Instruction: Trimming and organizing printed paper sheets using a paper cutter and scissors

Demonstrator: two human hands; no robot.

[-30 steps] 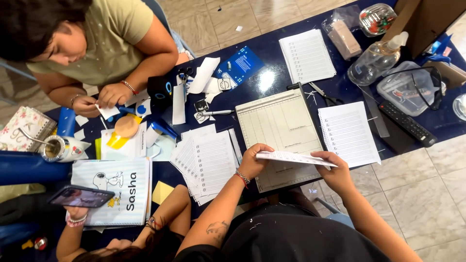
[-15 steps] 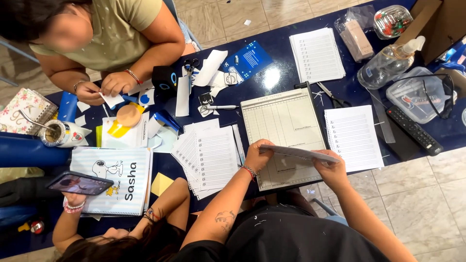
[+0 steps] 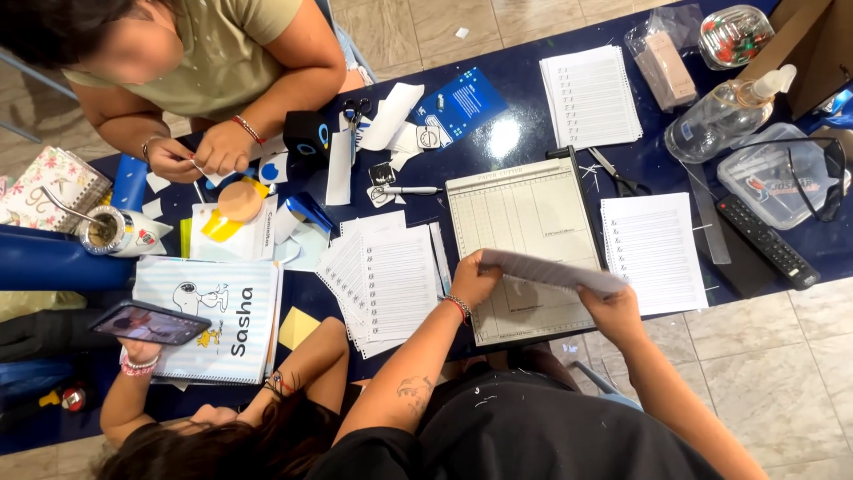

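both hands, left hand [image 3: 473, 277] and right hand [image 3: 611, 302], pinch the ends of a lined sheet [image 3: 551, 270] above the paper trimmer [image 3: 524, 222], seemingly mid-alignment; next it wants squaring against the trimmer's grid.

- Worktop [image 3: 515, 133]: dark blue, glossy, over a tiled floor.
- Scissors [image 3: 613, 173]: black-handled, just beside the top right corner of the cutter board.
- Ruled sheets [image 3: 653, 249]: white, right of the board; a second stack [image 3: 591, 96] further up.
- Fanned paper stack [image 3: 386, 280]: left of the board.
- Remote [image 3: 766, 240]: black, near the right edge.
- Spray bottle [image 3: 724, 116]: clear, lying tilted.
- Plastic box [image 3: 777, 178]: clear, with glasses on it.
- Jar [image 3: 736, 34]: holds red and green bits.
- Pen [image 3: 404, 190]: lying flat.
- Notebook [image 3: 209, 320]: striped, cartoon dog on cover.
- Phone [image 3: 147, 322]: held by a co-worker.
- Blue card [image 3: 462, 102].
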